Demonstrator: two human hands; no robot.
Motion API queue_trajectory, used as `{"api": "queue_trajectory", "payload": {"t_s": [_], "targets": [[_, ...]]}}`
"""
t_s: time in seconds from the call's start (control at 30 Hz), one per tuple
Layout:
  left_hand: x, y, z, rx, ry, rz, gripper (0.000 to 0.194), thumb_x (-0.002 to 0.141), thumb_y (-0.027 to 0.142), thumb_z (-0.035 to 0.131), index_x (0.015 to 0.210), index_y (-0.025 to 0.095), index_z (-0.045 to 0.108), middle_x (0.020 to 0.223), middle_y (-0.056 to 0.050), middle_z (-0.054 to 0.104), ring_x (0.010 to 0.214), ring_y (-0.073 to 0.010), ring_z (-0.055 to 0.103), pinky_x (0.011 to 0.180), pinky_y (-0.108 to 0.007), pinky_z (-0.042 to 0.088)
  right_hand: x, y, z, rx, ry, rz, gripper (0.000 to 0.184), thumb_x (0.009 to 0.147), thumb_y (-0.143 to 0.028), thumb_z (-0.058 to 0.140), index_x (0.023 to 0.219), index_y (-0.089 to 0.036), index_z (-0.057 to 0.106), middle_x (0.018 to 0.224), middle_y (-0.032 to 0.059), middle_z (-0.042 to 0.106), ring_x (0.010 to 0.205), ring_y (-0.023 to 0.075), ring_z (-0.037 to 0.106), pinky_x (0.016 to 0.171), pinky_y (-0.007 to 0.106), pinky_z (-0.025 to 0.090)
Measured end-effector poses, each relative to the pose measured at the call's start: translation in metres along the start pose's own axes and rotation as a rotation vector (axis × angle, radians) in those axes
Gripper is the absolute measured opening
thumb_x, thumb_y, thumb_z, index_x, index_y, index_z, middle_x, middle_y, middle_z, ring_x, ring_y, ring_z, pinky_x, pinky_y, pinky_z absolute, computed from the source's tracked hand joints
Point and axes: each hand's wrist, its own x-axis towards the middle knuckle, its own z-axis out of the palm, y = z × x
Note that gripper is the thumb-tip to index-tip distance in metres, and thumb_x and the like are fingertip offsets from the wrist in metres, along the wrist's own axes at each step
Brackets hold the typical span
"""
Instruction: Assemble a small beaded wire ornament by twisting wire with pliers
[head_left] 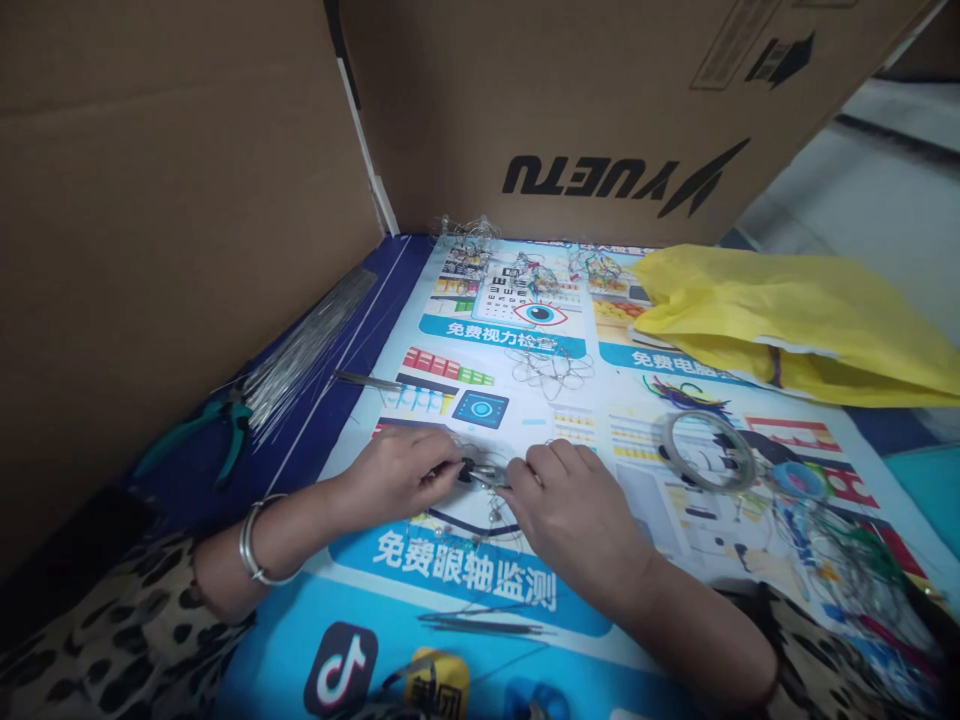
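Note:
My left hand [405,468] is closed in a pinch, its fingertips beside a small dark piece. My right hand [574,500] is closed around one end of a small shiny metal tool [489,474], whose exact kind is unclear. The two hands almost meet over the printed sheet. Below the fingers hangs a thin wire piece with clear beads [495,515]; which hand holds it cannot be made out. Just beyond lies a loop-shaped wire piece [551,368].
On the left lie green-handled pliers [238,440], a bundle of straight wires [307,345] and tweezers [367,380]. A tape roll [709,483], a tangle of colored wires [862,560] and a yellow bag [787,315] are on the right. Cardboard [555,110] stands behind. Dark strips [484,625] lie in front.

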Motion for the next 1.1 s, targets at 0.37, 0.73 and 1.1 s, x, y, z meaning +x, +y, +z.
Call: {"api": "queue_trajectory", "payload": {"t_s": [0.37,0.73,1.1], "targets": [[0.0012,0.002,-0.0006,-0.048,0.004,-0.011,0.011,0.077,0.01,0.046,0.069,0.017,0.049,0.059,0.003,0.052,0.052,-0.0087,0.047,0.052,-0.02,0.036,-0.0005,0.0016,0.002,0.019,0.033,-0.044,0.009,0.083,-0.024,0.054,0.076,-0.018,0.057,0.071,0.0037,0.053,0.071,0.0195,0.042,0.064,0.033,0.026],[0.0011,0.0018,-0.0034,-0.062,0.024,-0.061,0.008,0.077,0.012,0.048,0.071,0.016,0.05,0.059,0.003,0.053,0.052,-0.008,0.047,0.051,-0.018,0.035,0.0025,0.0052,-0.0001,0.093,-0.011,0.039,0.017,0.084,-0.032,0.054,0.076,-0.018,0.058,0.076,0.0052,0.056,0.076,0.0208,0.043,0.068,0.033,0.027],[0.0017,0.0034,-0.0005,-0.055,0.008,-0.09,0.01,0.08,0.015,0.048,0.07,0.016,0.049,0.057,0.004,0.05,0.051,-0.0082,0.045,0.05,-0.02,0.033,0.0019,0.0042,0.0007,0.013,0.005,-0.009,0.008,0.082,-0.024,0.055,0.077,-0.018,0.058,0.075,0.005,0.055,0.074,0.0206,0.042,0.066,0.034,0.025]]}}
